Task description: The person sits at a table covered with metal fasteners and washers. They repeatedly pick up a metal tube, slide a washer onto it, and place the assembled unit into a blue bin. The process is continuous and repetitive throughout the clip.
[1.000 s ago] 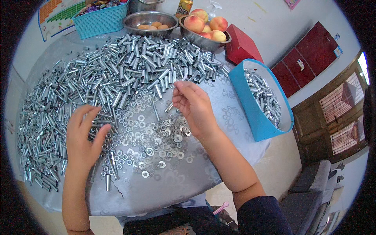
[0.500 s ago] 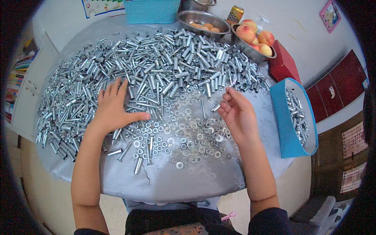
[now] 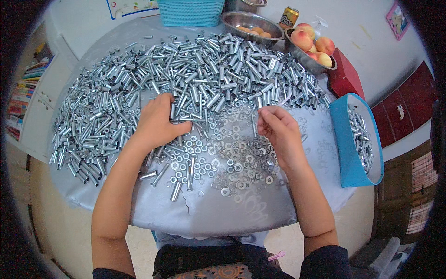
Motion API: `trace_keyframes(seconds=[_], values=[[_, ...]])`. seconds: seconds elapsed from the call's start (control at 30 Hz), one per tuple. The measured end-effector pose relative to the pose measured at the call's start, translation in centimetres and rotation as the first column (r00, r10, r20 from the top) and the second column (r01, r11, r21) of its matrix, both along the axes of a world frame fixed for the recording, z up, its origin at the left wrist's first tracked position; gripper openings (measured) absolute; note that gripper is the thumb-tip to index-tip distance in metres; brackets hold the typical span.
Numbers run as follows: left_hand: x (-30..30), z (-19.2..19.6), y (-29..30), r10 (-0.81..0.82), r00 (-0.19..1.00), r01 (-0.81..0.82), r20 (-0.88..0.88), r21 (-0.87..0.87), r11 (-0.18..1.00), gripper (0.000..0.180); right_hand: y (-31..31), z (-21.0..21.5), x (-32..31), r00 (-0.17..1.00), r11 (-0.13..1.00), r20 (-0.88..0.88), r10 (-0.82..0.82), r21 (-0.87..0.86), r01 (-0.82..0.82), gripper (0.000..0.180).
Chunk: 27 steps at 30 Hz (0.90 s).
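My left hand rests on the near part of a wide heap of silvery metal sleeves and bolts. Its fingers curl down into the pieces, and its thumb stands apart over some hex nuts. Over the right side of the washers, my right hand has its fingers drawn together. Its fingertips are right beside a slim bolt; whatever is between them is hidden. A few loose bolts and a short sleeve lie near the table's front edge.
At right stands a blue fabric bin with metal pieces inside, beside a red box. Along the back are a bowl of peaches, a steel bowl of eggs, a yellow can and a blue basket.
The whole view has shifted slightly. My left hand has moved right, its spread fingers now curled into the heap. My right hand has turned, fingertips lowered and brought together beside the slim bolt.
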<state>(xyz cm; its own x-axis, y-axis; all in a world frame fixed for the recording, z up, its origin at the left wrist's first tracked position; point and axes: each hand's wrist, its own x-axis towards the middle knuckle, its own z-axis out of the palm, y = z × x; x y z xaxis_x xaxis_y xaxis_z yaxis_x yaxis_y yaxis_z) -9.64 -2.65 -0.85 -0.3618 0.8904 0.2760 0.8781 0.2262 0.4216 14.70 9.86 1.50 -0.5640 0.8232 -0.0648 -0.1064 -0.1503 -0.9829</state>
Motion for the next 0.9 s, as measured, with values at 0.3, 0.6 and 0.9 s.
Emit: trace_keyframes(seconds=[0.3, 0.6, 0.9], values=[[1.0, 0.2, 0.4, 0.089, 0.984, -0.078, 0.152, -0.075, 0.994, 0.048, -1.2, -2.0, -1.5, 0.943, 0.606, 0.311, -0.119, 0.775, -0.179, 0.024], [2.0, 0.1, 0.7, -0.001, 0.997, -0.004, 0.076, 0.071, 0.997, 0.024, -1.7, -2.0, -2.6, 0.919, 0.303, 0.394, -0.038, 0.880, -0.365, 0.052], [3.6, 0.5, 0.7, -0.202, 0.898, 0.109, 0.390, 0.250, 0.962, 0.019, -1.5, -2.2, -3.1, 0.892, 0.193, 0.451, -0.015, 0.877, -0.440, 0.046]])
